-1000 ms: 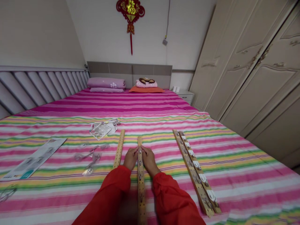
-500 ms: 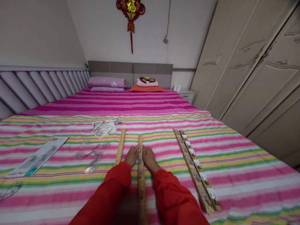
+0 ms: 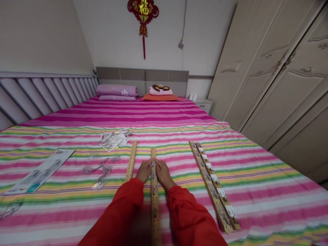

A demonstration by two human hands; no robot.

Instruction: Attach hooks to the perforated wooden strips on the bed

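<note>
A narrow wooden strip with holes along it lies lengthwise in front of me on the striped cloth. Several small shiny metal pieces sit in a row on its upper face. Close to its far end, my left hand presses against the left side, fingers curled. My right hand is closed against the right side, its fingertips meeting those of the left over the strip. Whatever small part lies under the fingertips is hidden. Left of my hands rests a bare perforated wooden strip.
To the right lie two more strips, one with metal fittings and one bearing white hooks. On the left are clear plastic packaging pieces, a long blister card, a pile of wrappers and a wire-like tangle.
My fingertips have shifted slightly on the strip, the right ones reaching a little farther forward. Both hands stay at the same spot, and the other things lie as before.
</note>
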